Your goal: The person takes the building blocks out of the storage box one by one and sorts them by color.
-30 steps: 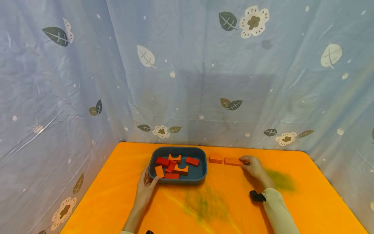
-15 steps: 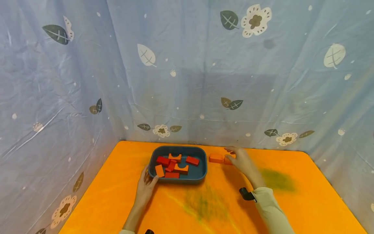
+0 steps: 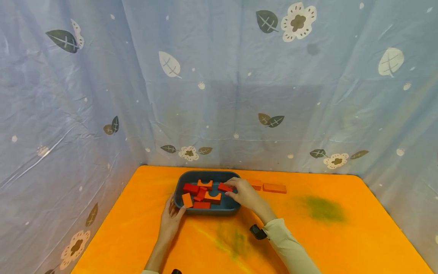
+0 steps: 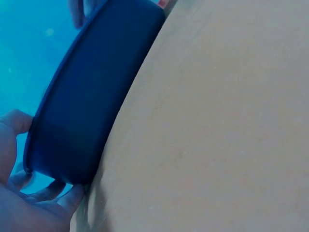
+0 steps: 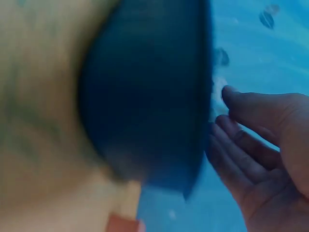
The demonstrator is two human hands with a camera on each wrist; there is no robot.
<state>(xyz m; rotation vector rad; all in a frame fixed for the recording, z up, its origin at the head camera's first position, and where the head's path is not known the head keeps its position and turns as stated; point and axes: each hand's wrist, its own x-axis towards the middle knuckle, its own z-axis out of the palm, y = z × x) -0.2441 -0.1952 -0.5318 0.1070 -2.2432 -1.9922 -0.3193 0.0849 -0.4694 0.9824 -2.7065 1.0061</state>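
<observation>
My left hand (image 3: 170, 217) grips the near left corner of a dark blue tray (image 3: 209, 213), its thumb at the rim and fingers along the outer wall in the left wrist view. Over the tray's right side reaches my right hand (image 3: 244, 193), thumb and fingers spread about a red toy block (image 3: 224, 187). In the right wrist view a gap shows between thumb (image 5: 236, 99) and fingers. Also in the tray lie an arched orange block (image 3: 213, 198), another arched one (image 3: 205, 185), an orange rectangular block (image 3: 187, 200) and several red blocks (image 3: 202, 205).
Right of the tray, two orange blocks lie end to end in a row: one partly behind my right hand (image 3: 254, 184), the other a longer one (image 3: 275, 188). The yellow table (image 3: 342, 243) meets a blue patterned curtain (image 3: 219, 114) behind and at both sides.
My right hand has left the right end of the longer orange block and moved left, over the row, to the red block in the tray. My left hand has stayed at the tray corner.
</observation>
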